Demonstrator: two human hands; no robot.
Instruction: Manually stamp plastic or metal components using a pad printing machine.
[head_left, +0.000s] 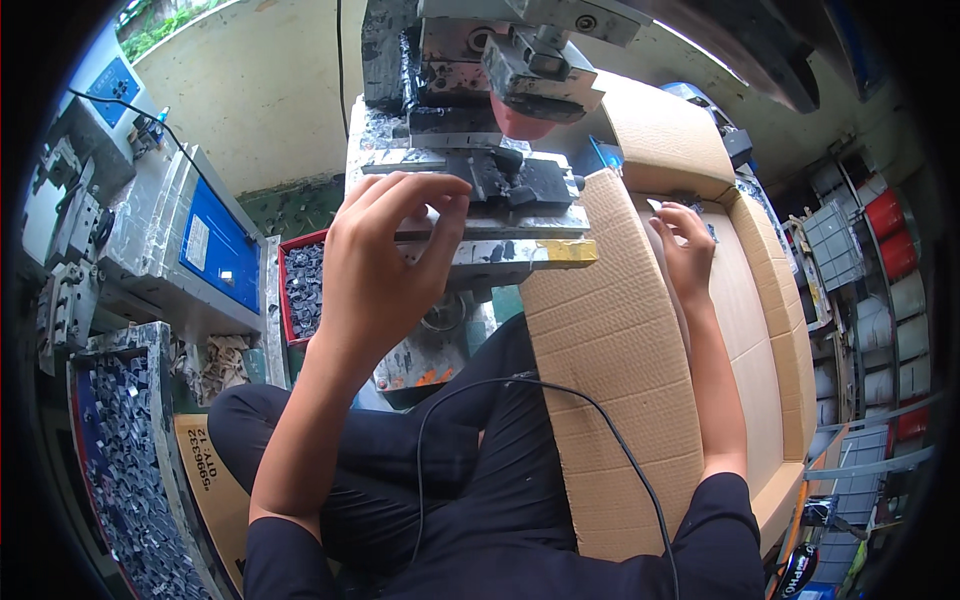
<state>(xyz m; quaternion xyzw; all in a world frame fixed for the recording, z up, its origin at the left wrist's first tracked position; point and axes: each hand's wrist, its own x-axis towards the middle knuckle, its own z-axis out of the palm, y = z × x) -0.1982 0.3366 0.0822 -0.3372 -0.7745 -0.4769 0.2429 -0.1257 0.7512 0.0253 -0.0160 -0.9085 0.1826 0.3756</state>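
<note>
My left hand [390, 255] is curled at the left of the steel fixture [585, 255], with thumb and index finger pinched near a dark block [535, 188]; I cannot make out what, if anything, is between them. A pink pad [520, 118] hangs from the machine head [540, 70] above the fixture. My right hand [685, 250] is curled over the inside of an open cardboard box [620, 380] beside the machine, with a tiny pale shape at its fingertips, too small to name.
A red tray [298, 330] of small dark pieces sits left of the machine, and a larger tray [160, 370] of similar pieces is at lower left. Grey machines with blue panels [205, 250] stand farther left. Shelves with red and pale bins [885, 215] line the right. A black cable [530, 380] crosses my lap.
</note>
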